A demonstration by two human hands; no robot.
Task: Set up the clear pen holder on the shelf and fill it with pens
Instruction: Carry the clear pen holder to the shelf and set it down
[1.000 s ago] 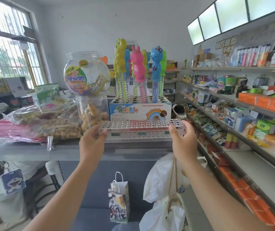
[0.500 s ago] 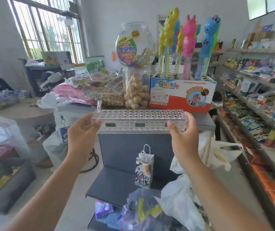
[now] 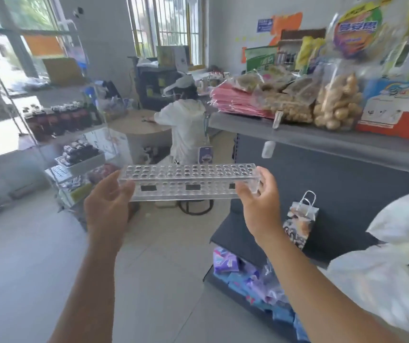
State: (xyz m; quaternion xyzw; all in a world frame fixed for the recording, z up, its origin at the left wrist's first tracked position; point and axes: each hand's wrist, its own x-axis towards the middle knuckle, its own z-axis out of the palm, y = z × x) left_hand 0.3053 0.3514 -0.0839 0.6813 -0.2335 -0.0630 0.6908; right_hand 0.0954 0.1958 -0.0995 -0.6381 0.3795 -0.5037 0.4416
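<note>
A long clear pen holder (image 3: 186,180) with rows of round holes and small black labels on its front hangs level in the air before me. My left hand (image 3: 108,203) grips its left end and my right hand (image 3: 258,205) grips its right end, fingers curled around the plastic. No pens are in the holder's holes. The grey shelf (image 3: 322,142) stands to the right, apart from the holder.
Snack bags (image 3: 285,95), pink packs and a bubble-wand box crowd the shelf top. A small gift bag (image 3: 300,226) and white plastic bags (image 3: 396,280) sit lower right. A wire rack of bottles (image 3: 59,120) stands left. A person in white (image 3: 186,127) sits at a round table ahead.
My view has swung left, away from the shelf front. The holder, held at both ends, has come off the shelf edge and now hangs over the open floor.
</note>
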